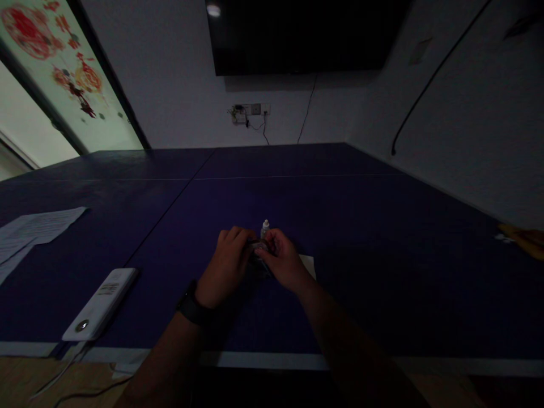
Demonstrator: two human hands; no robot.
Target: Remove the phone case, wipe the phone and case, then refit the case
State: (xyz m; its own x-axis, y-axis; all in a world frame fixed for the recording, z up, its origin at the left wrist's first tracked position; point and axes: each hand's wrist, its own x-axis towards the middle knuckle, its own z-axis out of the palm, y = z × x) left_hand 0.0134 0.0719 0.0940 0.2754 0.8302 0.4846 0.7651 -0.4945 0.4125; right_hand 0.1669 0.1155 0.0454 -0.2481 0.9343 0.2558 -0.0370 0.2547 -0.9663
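My left hand (225, 266) and my right hand (283, 259) meet over the dark blue table (382, 255), fingers curled around a small dark object (258, 249) held between them; the dim light hides what it is. A small white dropper bottle (264, 228) stands upright just behind my fingertips. A pale card or paper (309, 264) lies flat beside my right wrist. A dark watch sits on my left wrist.
A white power bank (102, 303) with a cable lies near the table's front left edge. Sheets of paper (29, 232) rest at the far left. A yellowish item (525, 238) sits at the right edge. A dark screen (297, 34) hangs on the back wall.
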